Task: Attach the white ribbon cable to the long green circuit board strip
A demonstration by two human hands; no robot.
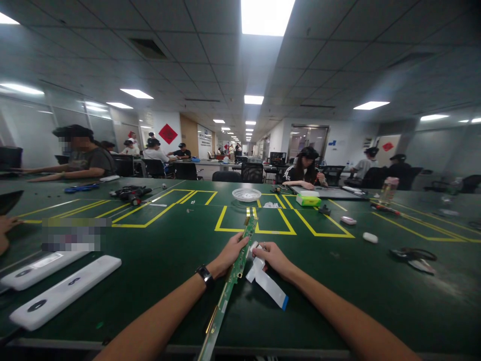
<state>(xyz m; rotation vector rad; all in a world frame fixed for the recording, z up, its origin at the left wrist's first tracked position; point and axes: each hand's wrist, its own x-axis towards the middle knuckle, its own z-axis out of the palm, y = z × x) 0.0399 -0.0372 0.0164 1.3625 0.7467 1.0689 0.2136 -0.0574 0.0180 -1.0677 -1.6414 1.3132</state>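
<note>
At the near side of the green table (323,286), in the head view, a long green board (240,268) is grasped toward its far end by the left hand (230,253), its near end slanting down toward the table edge. Just beside it, a white ribbon cable (267,286) is pinched by the fingers of the right hand (277,259), its blue-tipped end left hanging free. The work is judged to be under way rather than finished, since both pieces are held and neither is set down. Whether cable and board are joined cannot be told, as their meeting place is covered by the fingers; any joining or parting cannot be counted as done. Beyond the hands, a white dish (246,195) is seen near the yellow tape (259,232); what it holds cannot be made out. Of writing, little can be read: on the nearer white pack (67,291) at the left, what looks like a figure 8 is printed, while the label on the farther pack (28,277) is too blurred. On the wall, a dark character is borne by a red diamond (168,134), and the sign (205,138) is too small to be read. No brand can be made out.
</note>
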